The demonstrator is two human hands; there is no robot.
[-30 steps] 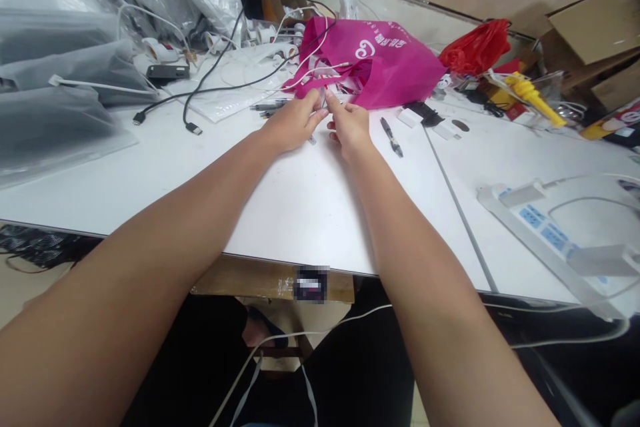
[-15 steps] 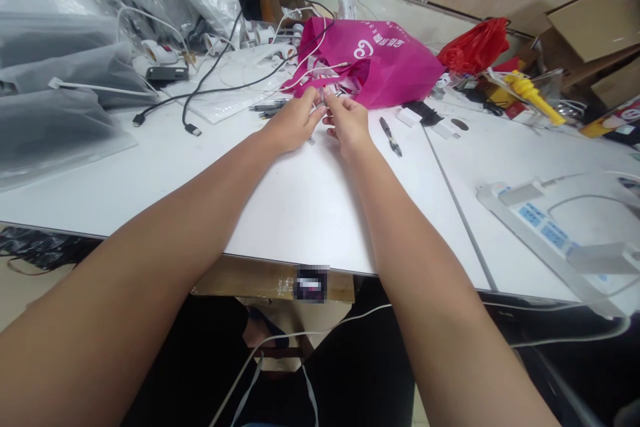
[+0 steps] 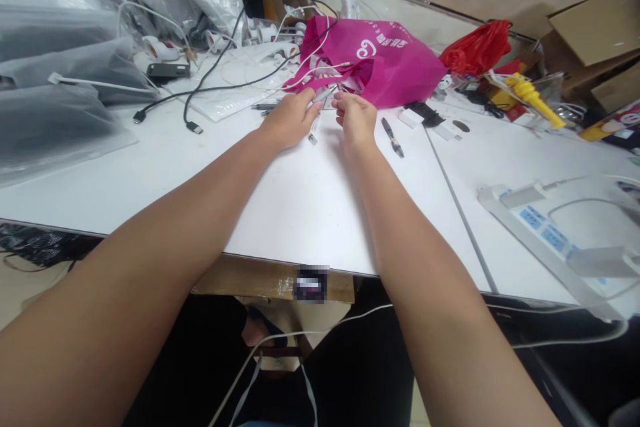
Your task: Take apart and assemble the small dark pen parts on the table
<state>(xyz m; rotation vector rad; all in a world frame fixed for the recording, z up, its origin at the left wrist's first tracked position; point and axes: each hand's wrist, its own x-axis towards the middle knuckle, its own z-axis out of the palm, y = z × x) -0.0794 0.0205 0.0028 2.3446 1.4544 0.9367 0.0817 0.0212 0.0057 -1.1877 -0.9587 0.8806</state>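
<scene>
My left hand is closed around a slim grey pen, whose end points up and right toward the bag. Just to its right, my right hand pinches its thumb and fingertips together; whatever they hold is too small to make out. Below the left fingertips lies a clear, narrow piece on the white table. Several dark pens rest beyond the left hand, partly hidden by it. Another black pen lies to the right of the right hand. Behind both hands a magenta bag lies with its mouth toward me.
Black USB cables cross the table at left, near grey plastic pouches. A power strip sits at right. Further back are a red plastic bag, a yellow tool-like object and cardboard boxes.
My hands have drawn slightly apart, the right one moving a little to the right. The grey pen in the left hand and the clear piece below now show more plainly.
</scene>
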